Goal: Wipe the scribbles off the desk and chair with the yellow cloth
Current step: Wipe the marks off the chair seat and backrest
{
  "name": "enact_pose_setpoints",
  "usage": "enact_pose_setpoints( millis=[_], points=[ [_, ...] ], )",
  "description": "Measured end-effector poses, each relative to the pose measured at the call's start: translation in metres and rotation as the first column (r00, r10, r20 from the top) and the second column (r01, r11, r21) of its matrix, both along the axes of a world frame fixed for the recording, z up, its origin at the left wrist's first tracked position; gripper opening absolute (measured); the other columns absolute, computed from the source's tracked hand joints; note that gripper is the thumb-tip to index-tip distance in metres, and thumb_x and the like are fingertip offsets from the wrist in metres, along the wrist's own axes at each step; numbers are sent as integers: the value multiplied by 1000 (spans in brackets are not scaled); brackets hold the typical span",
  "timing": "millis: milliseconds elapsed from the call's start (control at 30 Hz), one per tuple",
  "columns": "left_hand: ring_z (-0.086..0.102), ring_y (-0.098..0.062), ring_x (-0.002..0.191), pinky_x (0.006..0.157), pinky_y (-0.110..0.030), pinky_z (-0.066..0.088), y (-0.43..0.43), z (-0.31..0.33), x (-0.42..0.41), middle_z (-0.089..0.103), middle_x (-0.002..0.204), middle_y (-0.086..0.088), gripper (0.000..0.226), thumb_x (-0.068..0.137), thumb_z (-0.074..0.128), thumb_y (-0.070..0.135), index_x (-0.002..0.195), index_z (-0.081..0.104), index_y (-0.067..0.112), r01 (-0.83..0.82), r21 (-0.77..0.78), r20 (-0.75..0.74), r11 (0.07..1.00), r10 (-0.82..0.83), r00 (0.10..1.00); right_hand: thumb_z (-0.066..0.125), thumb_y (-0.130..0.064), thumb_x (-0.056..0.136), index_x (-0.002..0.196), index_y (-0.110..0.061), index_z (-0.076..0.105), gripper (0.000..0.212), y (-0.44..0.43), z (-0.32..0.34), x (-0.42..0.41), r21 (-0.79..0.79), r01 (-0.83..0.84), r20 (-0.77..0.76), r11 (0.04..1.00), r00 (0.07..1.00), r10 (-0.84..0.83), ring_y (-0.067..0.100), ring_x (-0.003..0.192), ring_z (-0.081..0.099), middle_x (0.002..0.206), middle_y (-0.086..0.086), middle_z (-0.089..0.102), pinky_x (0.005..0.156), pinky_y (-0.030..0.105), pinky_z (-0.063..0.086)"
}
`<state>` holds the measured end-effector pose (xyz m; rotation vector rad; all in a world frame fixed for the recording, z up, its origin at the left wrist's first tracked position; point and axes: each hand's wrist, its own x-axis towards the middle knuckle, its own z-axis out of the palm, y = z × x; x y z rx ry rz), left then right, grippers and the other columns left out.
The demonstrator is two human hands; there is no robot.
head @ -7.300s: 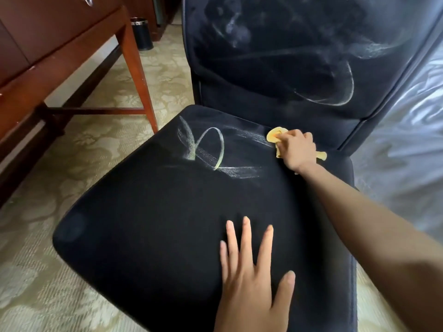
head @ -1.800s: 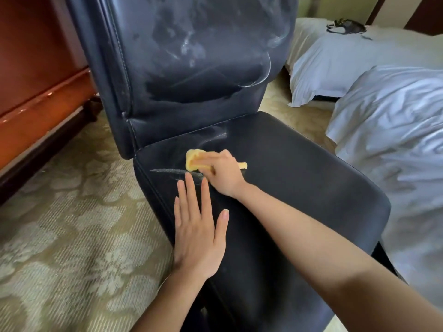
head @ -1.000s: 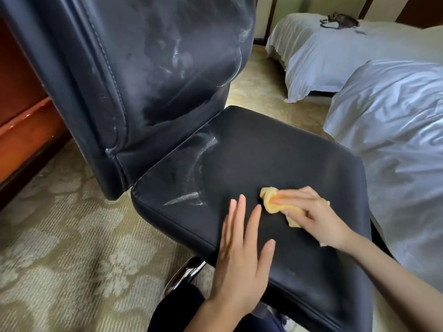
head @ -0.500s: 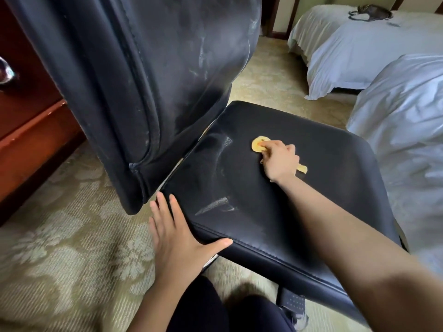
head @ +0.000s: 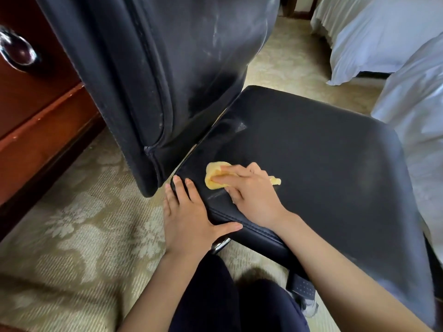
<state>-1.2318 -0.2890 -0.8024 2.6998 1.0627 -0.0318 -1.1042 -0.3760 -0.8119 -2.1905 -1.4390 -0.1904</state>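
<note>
The black leather chair seat (head: 323,164) fills the middle of the view, with its backrest (head: 172,68) rising at the upper left. My right hand (head: 249,192) presses the crumpled yellow cloth (head: 214,177) onto the seat's near left corner, fingers laid over it and thumb beside it. A faint pale streak (head: 217,195) shows just below the cloth, and a lighter smudge (head: 241,127) sits near the seat's back. Chalky smears (head: 215,37) cover the backrest. My left hand (head: 189,216) rests flat against the seat's front edge, thumb stretched along the seam.
A reddish wooden desk (head: 36,121) with a metal drawer pull (head: 16,53) stands at the left. Patterned beige carpet (head: 72,236) lies below. White bedding (head: 412,111) is close on the right, a second bed (head: 369,32) behind it. My dark-clothed legs (head: 227,298) are under the seat edge.
My right hand slid the cloth from the middle of the seat toward its near left corner. The pale streak there has mostly gone. My left hand stays on the seat's edge.
</note>
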Motion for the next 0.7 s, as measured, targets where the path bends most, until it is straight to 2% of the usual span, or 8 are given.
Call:
enact_pose_setpoints(
  millis=[100, 200, 367, 433, 500, 633, 700],
  points=[
    [-8, -31, 146, 118, -37, 2, 2, -1, -1, -9, 158, -15, 148, 30, 10, 91, 150, -7, 7, 10, 13, 5, 1000, -10, 1000, 53, -19, 86, 107, -33, 71, 31, -32, 3, -11, -36, -62, -19, 997, 998, 61, 17, 73, 42, 119, -11, 64, 63, 34, 42],
    [-5, -29, 147, 118, -36, 6, 6, -3, -6, -5, 159, -14, 144, 34, 14, 91, 150, -4, 8, 23, 14, 42, 1000, -24, 999, 46, -27, 88, 108, -35, 70, 33, -67, 3, -12, -44, -45, -8, 998, 999, 45, 17, 74, 47, 119, -14, 62, 66, 30, 40],
    [5, -30, 147, 117, -37, 11, 13, -13, -16, 9, 158, -16, 132, 47, 24, 87, 151, 10, 8, 80, 23, 156, 997, -82, 984, 60, -16, 85, 109, -29, 69, 30, -105, 0, 12, 18, 141, 64, 990, 988, -142, 25, 72, 51, 117, -8, 65, 70, 39, 47],
    [10, -31, 146, 117, -38, 14, 16, -16, -19, 15, 156, -17, 127, 51, 29, 85, 151, 15, 7, 99, 25, 184, 995, -102, 978, 60, -13, 88, 113, -27, 68, 30, -110, -1, 30, -10, 194, 44, 981, 980, -193, 32, 76, 56, 117, -4, 65, 78, 33, 40],
    [11, -31, 146, 116, -38, 14, 18, -17, -22, 17, 156, -16, 125, 52, 30, 83, 150, 17, 7, 112, 29, 197, 993, -116, 974, 64, -8, 88, 115, -26, 67, 32, -106, -6, 53, -55, 247, 26, 967, 969, -246, 37, 83, 60, 115, -2, 66, 77, 30, 33],
    [7, -27, 147, 117, -35, 11, 19, -12, -23, 11, 158, -12, 124, 51, 27, 82, 152, 13, 12, 126, 11, 189, 992, -126, 974, 60, -9, 90, 116, -23, 66, 30, -75, -13, 100, -101, 373, 21, 922, 928, -373, 39, 94, 58, 119, 1, 64, 78, 38, 36],
    [11, -29, 146, 116, -37, 17, 19, -11, -24, 15, 157, -13, 122, 52, 30, 81, 151, 18, 11, 119, 18, 184, 993, -121, 976, 55, -13, 94, 117, -20, 66, 27, -51, -8, 117, -108, 438, 7, 892, 898, -440, 39, 103, 53, 125, 3, 61, 83, 37, 34]
  ],
)
